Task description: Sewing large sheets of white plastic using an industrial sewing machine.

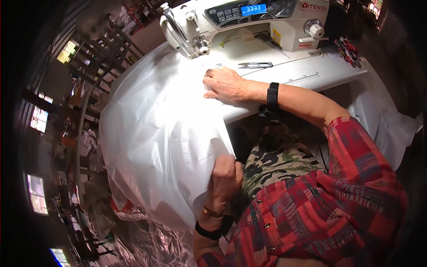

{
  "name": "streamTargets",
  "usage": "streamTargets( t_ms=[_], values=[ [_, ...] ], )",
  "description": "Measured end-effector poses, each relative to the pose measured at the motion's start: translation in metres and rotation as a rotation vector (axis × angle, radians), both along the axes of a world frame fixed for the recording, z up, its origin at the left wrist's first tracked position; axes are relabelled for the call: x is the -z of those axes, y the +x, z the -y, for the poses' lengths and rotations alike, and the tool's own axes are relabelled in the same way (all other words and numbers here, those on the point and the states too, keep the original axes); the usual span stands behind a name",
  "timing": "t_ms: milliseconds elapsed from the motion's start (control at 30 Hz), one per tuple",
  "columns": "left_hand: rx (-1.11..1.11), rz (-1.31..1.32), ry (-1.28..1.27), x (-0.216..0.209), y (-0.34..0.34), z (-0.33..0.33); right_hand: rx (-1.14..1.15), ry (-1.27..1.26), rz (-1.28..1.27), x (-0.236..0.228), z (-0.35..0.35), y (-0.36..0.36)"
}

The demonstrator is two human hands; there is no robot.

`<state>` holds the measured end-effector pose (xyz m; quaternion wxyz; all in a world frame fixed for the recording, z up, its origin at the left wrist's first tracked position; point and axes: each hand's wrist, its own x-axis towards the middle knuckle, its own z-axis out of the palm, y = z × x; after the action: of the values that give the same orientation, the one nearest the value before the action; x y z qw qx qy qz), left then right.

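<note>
A large sheet of translucent white plastic (151, 129) drapes over the left part of the sewing machine table and hangs down toward me. My left hand (224, 178) is closed around its near edge, below the tabletop. Close to the sewing head, my right hand (226, 84) rests at the table with its fingers pinching the sheet's edge. The white sewing machine (249, 24) stands just beyond, its needle area (201, 48) a little up and left of my right hand. Bright lamp glare washes out the plastic there.
Thread snips (255, 65) lie on the white tabletop (307, 66) beside the machine's base. A red and black bundle (348, 51) sits at the table's right end. More translucent plastic (378, 120) hangs at the right. Crumpled sheeting (151, 242) lies at the lower left.
</note>
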<state>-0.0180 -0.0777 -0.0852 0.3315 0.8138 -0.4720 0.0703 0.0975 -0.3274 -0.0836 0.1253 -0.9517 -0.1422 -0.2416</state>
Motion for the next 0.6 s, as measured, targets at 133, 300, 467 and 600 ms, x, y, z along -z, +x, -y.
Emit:
streamTargets(
  t_ms=[133,300,467,600],
  values=[
    [-0.058,0.1,0.041,-0.004,0.021,0.008,0.007,0.038,-0.045,-0.004,0.0,0.001],
    [-0.1,0.174,0.12,-0.011,0.055,0.024,0.035,0.023,-0.165,-0.009,0.001,0.001],
    [-0.148,0.173,0.214,-0.022,0.086,0.045,0.001,-0.012,-0.187,-0.003,0.001,0.003],
    [-0.152,0.21,0.25,-0.029,0.105,0.063,-0.035,0.013,-0.1,0.005,0.003,0.002]
  ],
)
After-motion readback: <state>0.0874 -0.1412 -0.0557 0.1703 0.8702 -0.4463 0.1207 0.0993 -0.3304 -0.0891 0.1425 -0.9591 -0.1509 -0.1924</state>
